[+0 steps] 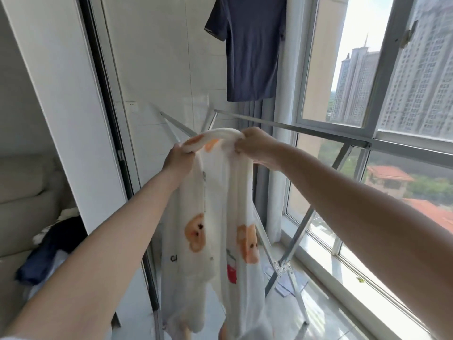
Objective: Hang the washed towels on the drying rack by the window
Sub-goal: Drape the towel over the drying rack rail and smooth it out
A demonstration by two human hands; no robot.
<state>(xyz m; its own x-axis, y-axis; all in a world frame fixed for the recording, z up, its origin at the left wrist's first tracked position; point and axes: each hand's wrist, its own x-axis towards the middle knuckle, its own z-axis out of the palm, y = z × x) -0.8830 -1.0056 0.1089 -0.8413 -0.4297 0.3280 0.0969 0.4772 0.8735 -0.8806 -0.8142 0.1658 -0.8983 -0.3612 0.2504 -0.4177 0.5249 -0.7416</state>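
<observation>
We hold the white bear-print towel (215,217) in front of the drying rack (318,133). Our left hand (180,159) and right hand (253,146) each clench one end of its rolled top edge, fingertips buried in the cloth. The towel hides the rack's middle rails, so we cannot tell whether they touch. Its hem runs out of view below. A navy T-shirt (252,50) hangs above the rack.
</observation>
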